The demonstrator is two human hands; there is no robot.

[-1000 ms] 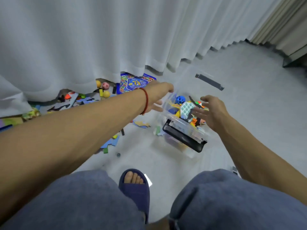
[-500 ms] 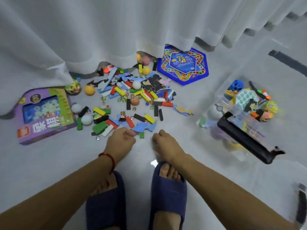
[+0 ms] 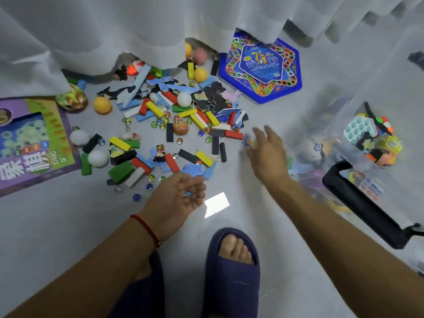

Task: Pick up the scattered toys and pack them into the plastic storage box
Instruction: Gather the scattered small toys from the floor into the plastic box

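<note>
Scattered toys lie on the grey floor: coloured wooden blocks (image 3: 155,109), glass marbles (image 3: 136,196), balls (image 3: 102,105), foam puzzle pieces and a small figure (image 3: 160,153). My left hand (image 3: 177,199) is palm up just in front of the pile, fingers relaxed, with one marble (image 3: 188,193) lying in the palm. My right hand (image 3: 267,154) reaches over a blue puzzle piece (image 3: 249,141) at the pile's right edge; motion blur hides whether it pinches the piece. The clear plastic storage box (image 3: 367,207) with a black handle stands at the right, holding several toys.
A white curtain (image 3: 114,31) hangs over the back of the pile. A blue hexagonal game board (image 3: 260,63) lies at the back, and a purple toy package (image 3: 34,143) at the left. My foot in a dark blue slipper (image 3: 231,271) is planted in the foreground.
My view swung from the box down to the toy pile. My left hand has turned palm up with a marble in it. My right hand has moved right and forward to the blue puzzle piece.
</note>
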